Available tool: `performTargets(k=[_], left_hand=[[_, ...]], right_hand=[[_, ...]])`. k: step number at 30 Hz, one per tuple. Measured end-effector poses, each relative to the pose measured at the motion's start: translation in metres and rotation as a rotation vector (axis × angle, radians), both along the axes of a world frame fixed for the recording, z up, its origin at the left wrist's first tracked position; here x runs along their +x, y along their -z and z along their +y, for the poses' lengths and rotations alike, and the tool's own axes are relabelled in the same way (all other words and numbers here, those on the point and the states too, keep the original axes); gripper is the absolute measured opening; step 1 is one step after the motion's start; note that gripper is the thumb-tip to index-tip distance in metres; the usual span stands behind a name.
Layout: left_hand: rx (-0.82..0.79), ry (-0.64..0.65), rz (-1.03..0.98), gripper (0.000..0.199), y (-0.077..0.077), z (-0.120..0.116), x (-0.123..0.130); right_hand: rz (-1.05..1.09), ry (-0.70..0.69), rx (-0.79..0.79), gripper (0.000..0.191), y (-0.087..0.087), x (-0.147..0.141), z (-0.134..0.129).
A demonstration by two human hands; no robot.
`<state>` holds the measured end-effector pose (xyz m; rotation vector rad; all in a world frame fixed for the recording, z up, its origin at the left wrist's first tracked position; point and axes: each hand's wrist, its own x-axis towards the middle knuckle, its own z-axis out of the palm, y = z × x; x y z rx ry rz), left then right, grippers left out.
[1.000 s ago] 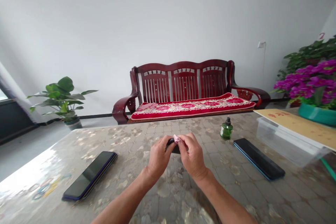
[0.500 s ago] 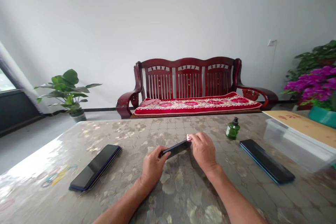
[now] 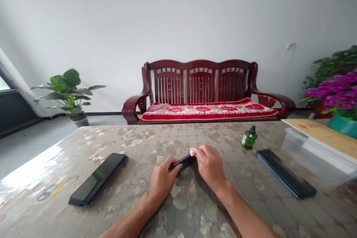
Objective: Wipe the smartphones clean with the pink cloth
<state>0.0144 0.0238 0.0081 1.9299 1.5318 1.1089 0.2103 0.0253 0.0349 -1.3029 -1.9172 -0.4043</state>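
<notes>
A dark phone [image 3: 185,163], seen nearly edge-on and tilted, is pinched at its left end between the thumb and fingers of my left hand [image 3: 164,178]. My right hand [image 3: 209,164] is closed on a small white-and-pink wad [image 3: 192,151], either cloth or tissue. That wad is at the upper right end of the phone, and the fingers hide part of both. To the left a phone [image 3: 99,179] with a dark blue edge lies screen up on the table. On the right rests another phone [image 3: 286,173] with a light blue edge.
The table [image 3: 134,193] has a patterned cover. A green bottle [image 3: 249,138] with a black cap stands at the right, near a clear plastic box [image 3: 309,156] under a tan board [image 3: 326,137]. Several coloured bands [image 3: 52,189] lie at the left. Beyond is a wooden bench [image 3: 200,85].
My right hand has shifted left with the wad, closer to my left hand. The phone between my hands has turned, showing less of its face. The view has moved slightly.
</notes>
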Motion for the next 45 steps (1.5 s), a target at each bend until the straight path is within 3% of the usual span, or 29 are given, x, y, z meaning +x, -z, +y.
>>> performTargets(k=[5, 10, 18, 23, 32, 36, 45], left_hand=[[-0.008, -0.009, 0.021, 0.024, -0.001, 0.001, 0.0], [-0.002, -0.012, 0.032, 0.024, -0.003, 0.0, 0.0], [0.003, -0.027, 0.013, 0.027, -0.003, 0.002, 0.0], [-0.008, -0.027, -0.026, 0.026, 0.001, 0.005, -0.002], [-0.018, -0.01, -0.103, 0.027, 0.009, 0.009, -0.002], [-0.034, -0.019, -0.137, 0.028, 0.013, 0.012, -0.003], [-0.027, -0.051, -0.147, 0.03, 0.012, 0.013, -0.003]], right_hand=[[0.352, 0.136, -0.157, 0.023, 0.011, 0.035, 0.021], [0.582, 0.045, -0.28, 0.033, 0.023, 0.04, 0.031], [0.535, 0.109, -0.341, 0.033, 0.03, 0.041, 0.027], [0.59, 0.114, -0.19, 0.032, 0.02, 0.033, 0.02], [0.273, -0.023, -0.085, 0.023, 0.016, 0.003, 0.005], [0.219, 0.007, -0.062, 0.022, 0.014, 0.003, 0.008], [0.129, 0.091, -0.172, 0.023, 0.024, 0.016, 0.01]])
